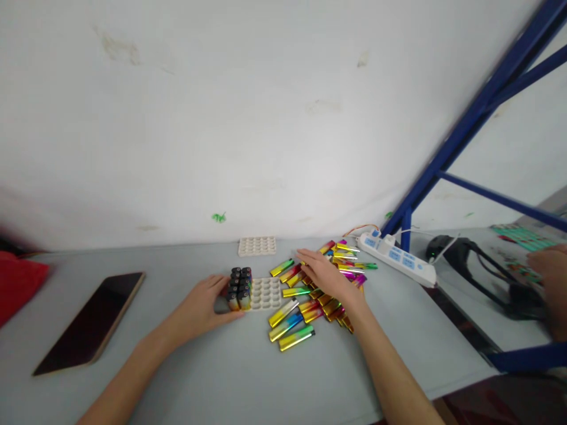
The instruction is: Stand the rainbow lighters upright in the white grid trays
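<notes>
A white tray with round holes point(266, 293) lies on the grey table. Several lighters with black tops point(240, 287) stand upright in its left columns. My left hand point(208, 304) rests at the left side of the tray, thumb and fingers apart around its end, beside the standing lighters. Many shiny lighters in yellow, red, blue, green and purple point(296, 338) are spread in a loose pile right of the tray. My right hand point(323, 273) lies over the upper part of that pile, palm down with fingers stretched out, touching the lighters.
Behind stands a second white tray point(257, 246) near the wall. A dark tablet point(91, 321) lies at the left, with red fabric point(18, 283) beyond it. At the right are a white power strip point(398, 258), a blue metal frame point(443, 154), a black headset point(482, 274) and another person's hand point(549, 265).
</notes>
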{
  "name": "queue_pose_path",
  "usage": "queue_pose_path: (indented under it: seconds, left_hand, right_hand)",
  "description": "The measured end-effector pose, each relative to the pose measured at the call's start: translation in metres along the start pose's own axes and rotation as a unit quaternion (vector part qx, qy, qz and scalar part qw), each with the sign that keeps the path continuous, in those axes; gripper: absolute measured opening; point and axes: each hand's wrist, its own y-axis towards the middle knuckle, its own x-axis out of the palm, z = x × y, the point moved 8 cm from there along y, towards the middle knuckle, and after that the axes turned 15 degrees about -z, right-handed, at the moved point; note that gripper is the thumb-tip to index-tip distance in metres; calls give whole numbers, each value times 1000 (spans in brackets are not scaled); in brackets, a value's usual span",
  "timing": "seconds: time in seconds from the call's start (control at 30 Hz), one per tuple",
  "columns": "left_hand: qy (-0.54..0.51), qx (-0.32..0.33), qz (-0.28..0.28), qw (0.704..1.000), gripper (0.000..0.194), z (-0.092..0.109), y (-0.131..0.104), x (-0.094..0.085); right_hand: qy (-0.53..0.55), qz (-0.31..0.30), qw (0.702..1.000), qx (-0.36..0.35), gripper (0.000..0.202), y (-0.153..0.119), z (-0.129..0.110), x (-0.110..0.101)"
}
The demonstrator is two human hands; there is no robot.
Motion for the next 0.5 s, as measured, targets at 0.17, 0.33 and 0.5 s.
queue_pose_path:
  seconds: [0.17,0.33,0.5]
  left_hand:
    - [-10,-8,-8,1000,54,1,-1,0]
    - [-14,-27,-32,999,55,3,-1,1]
    - [-13,-28,-27,999,53,3,-5,1]
  right_hand:
    - [-41,-89,995,-9,46,40,-18,7]
    - [-49,-170,984,9,23,64,-16,3]
    - [80,-75,994,-16,12,49,-11,-11]
